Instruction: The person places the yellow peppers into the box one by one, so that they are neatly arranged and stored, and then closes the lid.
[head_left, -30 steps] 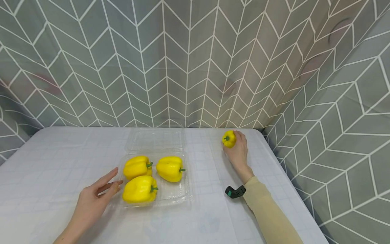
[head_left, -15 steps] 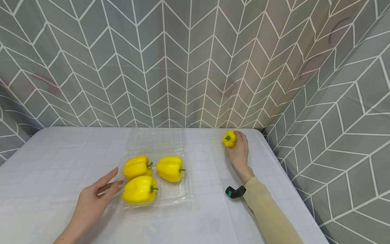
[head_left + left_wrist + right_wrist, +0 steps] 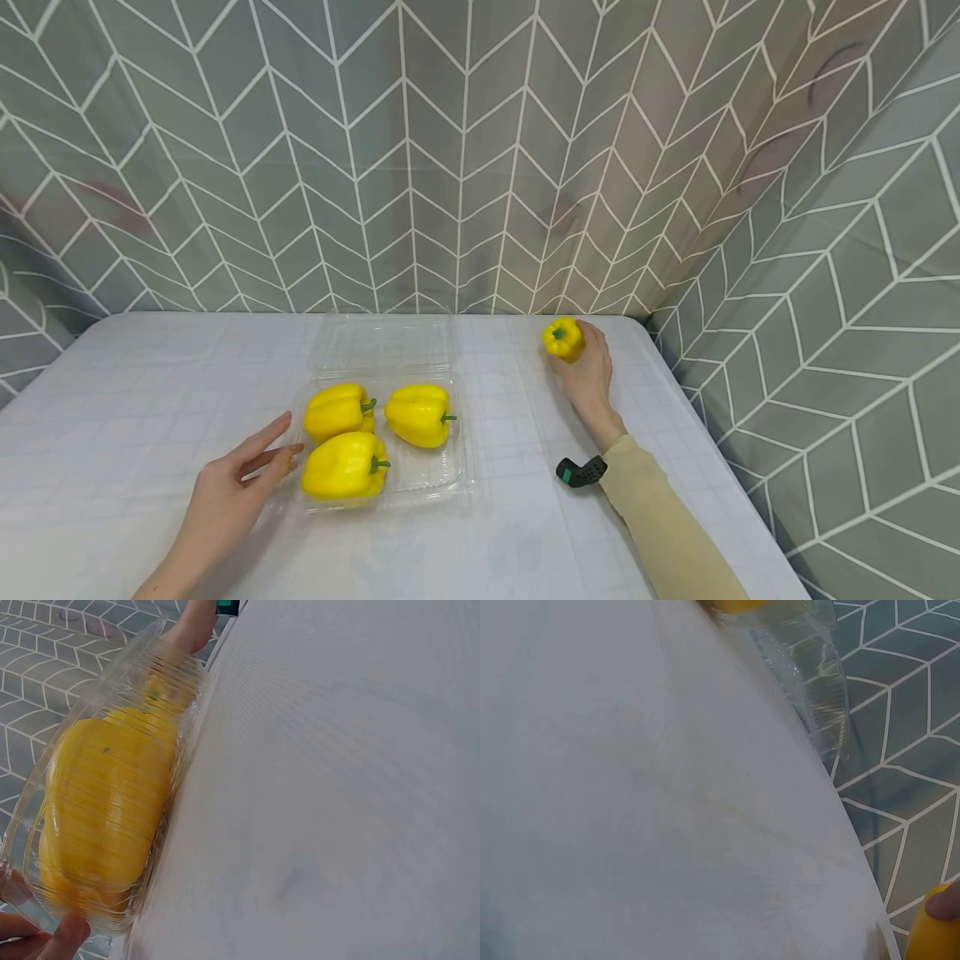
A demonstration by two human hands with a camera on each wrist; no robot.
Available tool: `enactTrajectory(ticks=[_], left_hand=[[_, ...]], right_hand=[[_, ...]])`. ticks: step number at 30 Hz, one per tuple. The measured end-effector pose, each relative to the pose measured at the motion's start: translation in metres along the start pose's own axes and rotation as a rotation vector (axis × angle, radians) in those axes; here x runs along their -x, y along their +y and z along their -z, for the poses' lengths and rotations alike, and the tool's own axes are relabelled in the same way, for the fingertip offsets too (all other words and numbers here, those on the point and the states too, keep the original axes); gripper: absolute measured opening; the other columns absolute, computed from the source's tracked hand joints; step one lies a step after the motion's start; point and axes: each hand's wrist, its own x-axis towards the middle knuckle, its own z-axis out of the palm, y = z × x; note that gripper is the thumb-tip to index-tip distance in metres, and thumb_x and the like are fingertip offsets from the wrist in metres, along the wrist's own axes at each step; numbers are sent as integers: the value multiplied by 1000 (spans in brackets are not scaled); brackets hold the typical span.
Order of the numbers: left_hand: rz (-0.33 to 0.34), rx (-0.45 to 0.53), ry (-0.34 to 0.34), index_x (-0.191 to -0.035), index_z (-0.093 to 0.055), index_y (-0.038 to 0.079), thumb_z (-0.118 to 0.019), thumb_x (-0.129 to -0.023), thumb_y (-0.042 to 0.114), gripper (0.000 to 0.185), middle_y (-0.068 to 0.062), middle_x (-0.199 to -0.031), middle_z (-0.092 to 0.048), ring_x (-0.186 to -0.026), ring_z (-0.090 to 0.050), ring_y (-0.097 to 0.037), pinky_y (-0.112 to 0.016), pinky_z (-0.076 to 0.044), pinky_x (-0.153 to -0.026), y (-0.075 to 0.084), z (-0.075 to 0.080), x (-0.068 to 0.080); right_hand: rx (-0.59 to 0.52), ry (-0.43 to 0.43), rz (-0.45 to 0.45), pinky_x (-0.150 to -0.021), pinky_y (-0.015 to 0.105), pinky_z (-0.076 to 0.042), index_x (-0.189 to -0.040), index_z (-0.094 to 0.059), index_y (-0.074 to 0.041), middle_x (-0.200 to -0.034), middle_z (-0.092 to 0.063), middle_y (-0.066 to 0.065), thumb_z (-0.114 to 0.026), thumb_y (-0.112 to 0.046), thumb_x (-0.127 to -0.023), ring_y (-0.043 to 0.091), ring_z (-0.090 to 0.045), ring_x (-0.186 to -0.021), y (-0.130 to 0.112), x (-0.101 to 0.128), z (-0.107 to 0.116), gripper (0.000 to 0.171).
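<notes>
Near the back right corner of the table, my right hand (image 3: 589,367) grips a yellow bell pepper (image 3: 562,337) with its green stem facing the camera. A clear plastic clamshell container (image 3: 429,475) lies with its lid (image 3: 382,343) folded back. Inside it are three more peppers: a back left one (image 3: 333,412), a front left one (image 3: 341,467) and a right one (image 3: 418,415). My left hand (image 3: 228,492) pinches the container's left rim, its thumb (image 3: 69,936) on the wall in the left wrist view. The right wrist view catches part of the held pepper (image 3: 934,930) under a fingertip.
A white cloth covers the table (image 3: 517,533). Behind it and at the right hangs a grey curtain (image 3: 435,150) with white chevron lines. A black wrist device (image 3: 581,472) sits by the beige right sleeve (image 3: 660,517).
The right hand has tilted the pepper slightly, raising it a little and shifting it left. The left hand, the container and the peppers in it look the same.
</notes>
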Motion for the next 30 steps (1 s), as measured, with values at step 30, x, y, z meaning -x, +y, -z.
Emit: enactTrajectory(ticks=[30], left_hand=[[-11, 1, 22, -142, -42, 18, -55, -95, 33, 51, -10, -116, -66, -90, -61, 9, -19, -55, -70, 0, -2, 0]], right_hand=[[-131, -89, -57, -107, 41, -35, -138, -43, -11, -136, -48, 9, -77, -32, -78, 26, -46, -124, -26, 22, 1, 72]])
